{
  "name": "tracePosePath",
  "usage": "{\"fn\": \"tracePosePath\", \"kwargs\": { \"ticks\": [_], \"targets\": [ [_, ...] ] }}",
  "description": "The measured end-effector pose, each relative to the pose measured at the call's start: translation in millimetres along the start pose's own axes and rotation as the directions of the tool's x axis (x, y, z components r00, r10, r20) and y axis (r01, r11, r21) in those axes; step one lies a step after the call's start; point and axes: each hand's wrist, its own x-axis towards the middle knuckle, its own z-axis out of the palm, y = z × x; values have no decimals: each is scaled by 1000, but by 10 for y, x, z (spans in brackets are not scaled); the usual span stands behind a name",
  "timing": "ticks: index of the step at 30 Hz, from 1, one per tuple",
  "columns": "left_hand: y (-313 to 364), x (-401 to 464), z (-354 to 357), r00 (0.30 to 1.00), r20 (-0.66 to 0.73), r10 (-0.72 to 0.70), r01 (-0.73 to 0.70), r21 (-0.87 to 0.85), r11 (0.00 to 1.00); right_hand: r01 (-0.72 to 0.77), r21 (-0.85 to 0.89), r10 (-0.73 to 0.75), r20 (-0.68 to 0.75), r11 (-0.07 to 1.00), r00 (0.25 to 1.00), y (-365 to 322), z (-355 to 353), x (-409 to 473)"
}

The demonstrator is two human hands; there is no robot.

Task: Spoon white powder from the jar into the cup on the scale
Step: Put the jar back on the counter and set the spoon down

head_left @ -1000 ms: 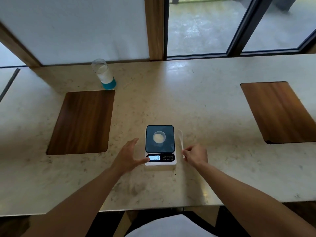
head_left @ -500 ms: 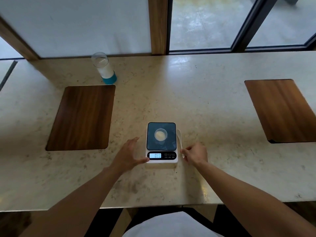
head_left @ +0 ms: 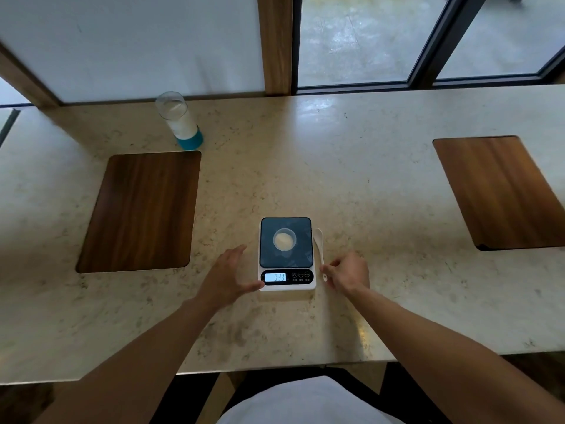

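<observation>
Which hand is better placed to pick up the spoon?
Right hand: its fingers are already at the handle of the spoon, right of the scale. The left hand is across it.

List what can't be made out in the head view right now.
- Scale display: digits show, but any decimal point and the unit are too small; button labels are too small too.
- Spoon handle end: the right hand covers it, so whether the grip is closed is unclear.
- Jar: glare and distance hide whether a lid is on.
- Left hand palm: faces down, hidden.
</observation>
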Motion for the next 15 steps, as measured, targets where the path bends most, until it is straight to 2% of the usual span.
{"fn": "tracePosePath", "kwargs": {
  "ticks": [15],
  "targets": [
    [76,-66,19,1000,-9,-4,4,29,1000,19,-43,-20,-15,999,1000,36,28,-9]
  ]
}}
